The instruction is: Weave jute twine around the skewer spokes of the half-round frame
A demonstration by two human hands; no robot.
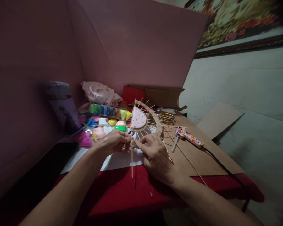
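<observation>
A half-round frame of thin sticks, woven with a band of jute twine [158,124], is held upright over the table. At its centre sits a half-circle of white fabric with pink dots [138,119], edged in twine. One long stick [132,164] runs down its straight side and juts out below. My left hand [115,141] pinches the lower end of the woven band from the left. My right hand [154,153] is closed on the same band just opposite, thumb and index finger near the long stick. A loose twine strand [191,163] trails right. My curled fingers hide part of the weave.
A flower-patterned glue gun [191,137] lies on brown cardboard [217,160] at right, its black cord [223,164] crossing the edge. Behind are bagged coloured clay packs [106,110], crumpled dotted fabric [100,92] and gold-handled scissors [167,118]. A purple container [61,105] stands left.
</observation>
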